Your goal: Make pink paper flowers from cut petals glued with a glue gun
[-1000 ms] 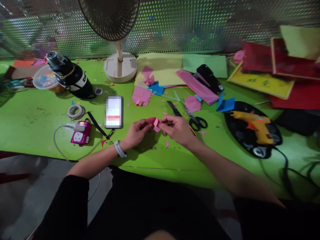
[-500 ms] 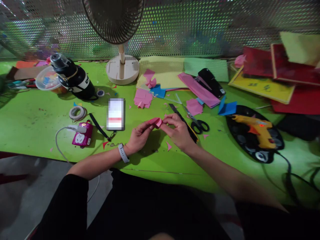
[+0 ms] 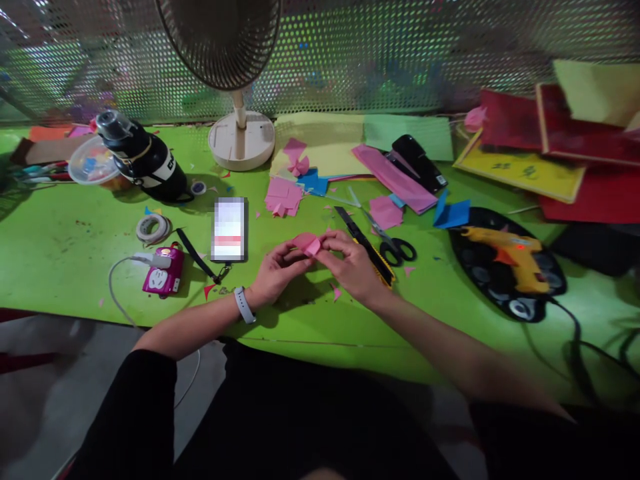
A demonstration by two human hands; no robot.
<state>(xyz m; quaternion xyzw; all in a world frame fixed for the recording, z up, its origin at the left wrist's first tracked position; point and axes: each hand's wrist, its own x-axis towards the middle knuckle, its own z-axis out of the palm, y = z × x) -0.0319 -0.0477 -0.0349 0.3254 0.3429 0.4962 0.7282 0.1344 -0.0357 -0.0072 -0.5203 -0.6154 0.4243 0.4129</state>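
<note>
A small folded pink paper piece (image 3: 306,243) is pinched between both my hands just above the green table (image 3: 65,247). My left hand (image 3: 276,272), with a grey wristband, grips its left side. My right hand (image 3: 353,263) holds its right side with fingertips curled on it. A black and yellow utility knife (image 3: 367,248) lies right behind my right hand, and black-handled scissors (image 3: 393,243) lie just beyond it. Small pink scraps (image 3: 336,291) sit under my hands.
A phone (image 3: 229,229), pink power socket (image 3: 163,277), tape roll (image 3: 153,228) and black bottle (image 3: 145,160) stand at left. A fan base (image 3: 241,139) and coloured paper sheets (image 3: 325,143) lie behind. A yellow glue gun (image 3: 510,253) rests on a black mat at right.
My hands stay together on the pink paper, turning and pressing it slightly; the fold looks flatter now. The view shifted a little.
</note>
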